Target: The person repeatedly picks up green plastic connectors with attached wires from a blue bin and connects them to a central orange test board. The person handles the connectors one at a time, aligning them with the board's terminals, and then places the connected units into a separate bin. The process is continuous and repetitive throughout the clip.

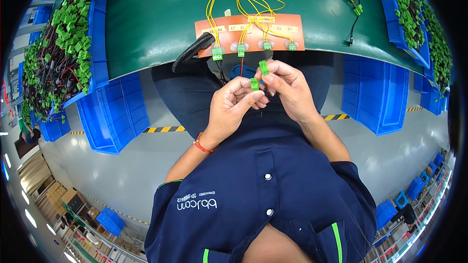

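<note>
My left hand [233, 104] and right hand [287, 87] each pinched a small green connector [254, 84], below the orange board [249, 31]; it seemed light, rigid, best gripped by its sides.

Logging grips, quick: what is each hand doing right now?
Left hand: closed, pinching a green connector.
Right hand: closed, pinching another green connector.

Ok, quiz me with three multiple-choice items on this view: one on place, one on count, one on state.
1. Where is the orange fixture board?
A. on the green bench
B. on the floor
C. in a bin

2. How many green connectors hang at its lower edge?
A. one
B. four
C. seven

3. What does the left hand do?
A. lies flat
B. pinches a green connector
C. grips a black cable

A: it lies on the bench. B: four are plugged there. B: fingertips close on it, while the right hand holds another connector.
</note>
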Available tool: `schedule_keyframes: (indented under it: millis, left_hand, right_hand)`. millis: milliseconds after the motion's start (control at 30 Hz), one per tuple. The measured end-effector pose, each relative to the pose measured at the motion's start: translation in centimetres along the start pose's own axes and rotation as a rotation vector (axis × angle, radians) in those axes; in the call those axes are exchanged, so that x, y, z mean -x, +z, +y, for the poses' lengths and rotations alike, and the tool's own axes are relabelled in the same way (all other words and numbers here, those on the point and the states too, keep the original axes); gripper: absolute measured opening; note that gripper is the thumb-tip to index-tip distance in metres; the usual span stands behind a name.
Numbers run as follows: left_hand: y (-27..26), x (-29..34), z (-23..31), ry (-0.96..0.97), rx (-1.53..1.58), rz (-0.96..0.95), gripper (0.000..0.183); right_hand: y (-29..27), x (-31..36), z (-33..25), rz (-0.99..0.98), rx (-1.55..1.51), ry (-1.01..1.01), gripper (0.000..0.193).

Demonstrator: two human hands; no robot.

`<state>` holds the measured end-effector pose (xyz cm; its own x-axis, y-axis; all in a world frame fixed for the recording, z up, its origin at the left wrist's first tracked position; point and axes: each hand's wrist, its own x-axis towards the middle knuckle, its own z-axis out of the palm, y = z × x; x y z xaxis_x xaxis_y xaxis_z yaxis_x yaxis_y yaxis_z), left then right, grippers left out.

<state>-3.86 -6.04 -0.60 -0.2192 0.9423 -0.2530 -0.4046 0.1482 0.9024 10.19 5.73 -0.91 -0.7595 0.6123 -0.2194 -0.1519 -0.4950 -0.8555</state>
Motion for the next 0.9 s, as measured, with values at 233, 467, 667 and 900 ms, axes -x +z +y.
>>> schedule_keyframes:
  millis: [233, 467, 667, 900]
  left_hand:
    - [-0.3, 0.1, -0.3, 0.024, 0.021, 0.076, 0.01]
    - [-0.2, 0.3, -0.1, 0.037, 0.04, 0.088, 0.009]
    - [0.0, 0.1, 0.2, 0.053, 0.033, 0.109, 0.01]
    - [0.8, -1.0, 0.7, 0.069, -0.081, 0.07, 0.011]
  right_hand:
    - [0.1, -0.7, 1.0, 0.226, -0.108, 0.042, 0.02]
    - [0.5, -1.0, 0.5, 0.225, -0.361, 0.142, 0.021]
    - [0.5, -1.3, 0.3, 0.21, -0.408, 0.125, 0.022]
    - [0.1, 0.6, -1.1, 0.249, 0.214, -0.136, 0.024]
